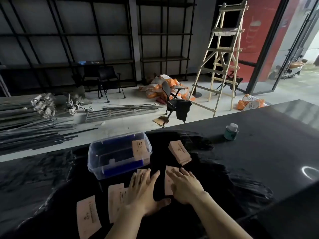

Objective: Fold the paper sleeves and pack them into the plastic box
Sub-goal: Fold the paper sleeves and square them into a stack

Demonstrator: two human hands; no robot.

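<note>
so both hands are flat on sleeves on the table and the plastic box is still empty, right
Not quite. The head view shows the plastic box already holds a sleeve at its right end. The left hand and right hand do press flat on sleeves on the table.

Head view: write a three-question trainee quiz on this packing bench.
1. True or false: the plastic box already holds a paper sleeve.
2. The loose stack of sleeves lies A) inside the box, B) right of the box, C) under the left hand?
3. What does the right hand press flat?

Key: 1 true; 2 B; 3 a sleeve on the black table cover.
</note>
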